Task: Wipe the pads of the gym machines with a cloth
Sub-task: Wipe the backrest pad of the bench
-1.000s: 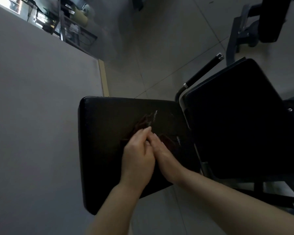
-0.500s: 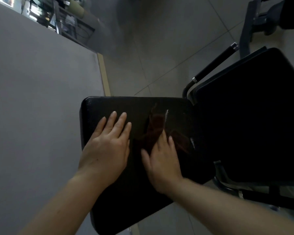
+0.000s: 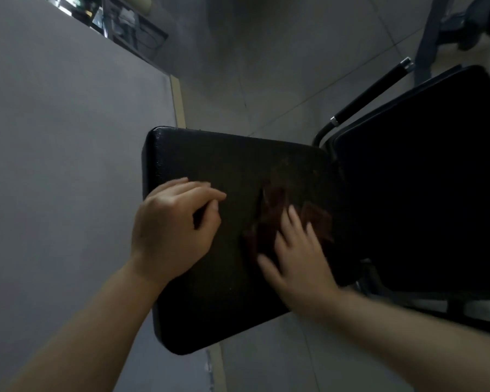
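Dark cloth (image 3: 277,210) farther right than before

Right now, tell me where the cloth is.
In the head view, the dark reddish cloth lies on the black seat pad, right of centre, under the right hand's fingers.

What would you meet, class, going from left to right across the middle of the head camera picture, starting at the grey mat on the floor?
Grey mat → left hand, resting on the seat pad → dark red cloth → right hand, pressing on the cloth → back pad.
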The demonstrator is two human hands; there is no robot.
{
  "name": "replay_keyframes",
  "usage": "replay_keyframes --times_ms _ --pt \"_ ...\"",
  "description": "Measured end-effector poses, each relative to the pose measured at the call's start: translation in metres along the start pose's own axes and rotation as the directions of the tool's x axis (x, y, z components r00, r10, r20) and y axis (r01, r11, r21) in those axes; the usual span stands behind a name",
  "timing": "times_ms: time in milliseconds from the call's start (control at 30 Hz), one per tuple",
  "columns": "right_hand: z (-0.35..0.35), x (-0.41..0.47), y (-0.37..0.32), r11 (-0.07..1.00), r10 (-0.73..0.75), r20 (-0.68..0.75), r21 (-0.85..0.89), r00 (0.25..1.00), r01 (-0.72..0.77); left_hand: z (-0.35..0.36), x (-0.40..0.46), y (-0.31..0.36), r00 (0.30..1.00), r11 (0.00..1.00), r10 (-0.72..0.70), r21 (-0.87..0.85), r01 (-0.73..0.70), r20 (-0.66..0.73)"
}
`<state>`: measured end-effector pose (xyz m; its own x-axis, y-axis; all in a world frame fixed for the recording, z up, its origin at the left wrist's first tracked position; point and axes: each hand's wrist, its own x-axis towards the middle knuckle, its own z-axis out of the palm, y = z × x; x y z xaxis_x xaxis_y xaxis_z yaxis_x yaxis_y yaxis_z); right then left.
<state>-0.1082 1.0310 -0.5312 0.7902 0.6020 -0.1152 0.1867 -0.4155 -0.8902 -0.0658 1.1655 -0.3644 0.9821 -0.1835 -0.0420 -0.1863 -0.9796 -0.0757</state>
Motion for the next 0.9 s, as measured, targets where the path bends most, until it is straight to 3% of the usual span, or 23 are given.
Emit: replay_keyframes --times_ms 67,167,267,400,500,667,800,900 --pt "0.013 -0.037 -0.004 0.997 -0.041 0.050 -0.066 0.998 0.044 -0.003 -0.006 0.002 0.999 0.997 0.000 -0.074 -0.002 -0.033" --pt "0.009 -0.021 -0.004 0.998 -0.059 0.164 -0.021 0.985 0.063 -0.003 -0.005 0.001 0.999 0.995 0.020 -0.095 -0.023 -0.029" --pt "-0.013 0.042 -0.008 0.999 -0.049 0.005 -0.002 0.999 0.049 -0.003 0.001 0.002 1.000 0.994 0.000 -0.110 -0.002 -0.022" --pt "-0.037 0.144 0.003 0.987 0.114 -0.177 0.133 0.977 -0.091 -0.002 0.003 0.003 1.000 0.996 -0.010 -0.091 0.010 -0.003" --pt "-0.042 0.167 0.011 0.978 0.138 -0.243 0.190 0.960 -0.092 -0.002 0.003 0.004 1.000 0.996 -0.017 -0.083 0.016 -0.006" --pt "-0.027 0.116 0.022 0.989 0.122 -0.131 0.099 0.984 -0.109 -0.001 0.004 0.006 0.999 0.997 -0.040 -0.072 0.039 -0.007" --pt "0.000 0.005 0.015 0.999 0.033 0.070 -0.026 0.997 -0.031 0.000 0.005 0.009 0.999 0.998 -0.049 -0.040 0.048 -0.012" --pt "0.014 -0.044 0.006 1.000 0.012 0.230 -0.023 0.973 -0.007 0.000 0.005 0.010 0.999 0.999 -0.039 -0.032 0.038 -0.016"
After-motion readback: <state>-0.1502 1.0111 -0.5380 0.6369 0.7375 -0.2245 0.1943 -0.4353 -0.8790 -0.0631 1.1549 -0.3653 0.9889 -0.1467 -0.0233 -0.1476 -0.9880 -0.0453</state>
